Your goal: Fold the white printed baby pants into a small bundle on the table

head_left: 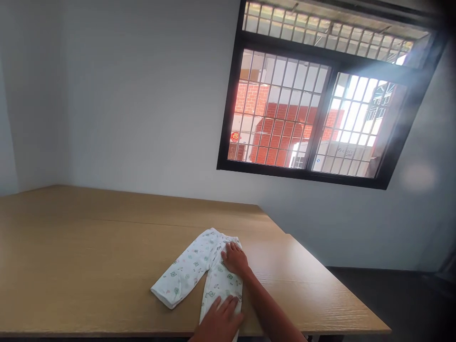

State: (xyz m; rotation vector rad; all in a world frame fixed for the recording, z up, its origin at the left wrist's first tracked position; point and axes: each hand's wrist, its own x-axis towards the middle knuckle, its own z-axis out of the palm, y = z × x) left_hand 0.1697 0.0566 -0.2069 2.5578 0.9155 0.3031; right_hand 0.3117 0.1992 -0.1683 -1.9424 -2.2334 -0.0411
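Observation:
A white baby's trousers with a small green and pink print lie flat on the light wooden table, waistband toward the far side. One leg splays to the lower left, and the other runs toward me. My right hand rests flat on the cloth near the waistband, fingers slightly apart. My left hand lies on the nearer leg at the bottom of the view, pressing it down. Neither hand grips the cloth. The end of the nearer leg is hidden below my left hand and the frame edge.
A seam crosses the tabletop behind the trousers. The table's right edge runs diagonally, with a dark floor beyond it. A white wall stands behind, holding a barred window that looks out on red brick buildings.

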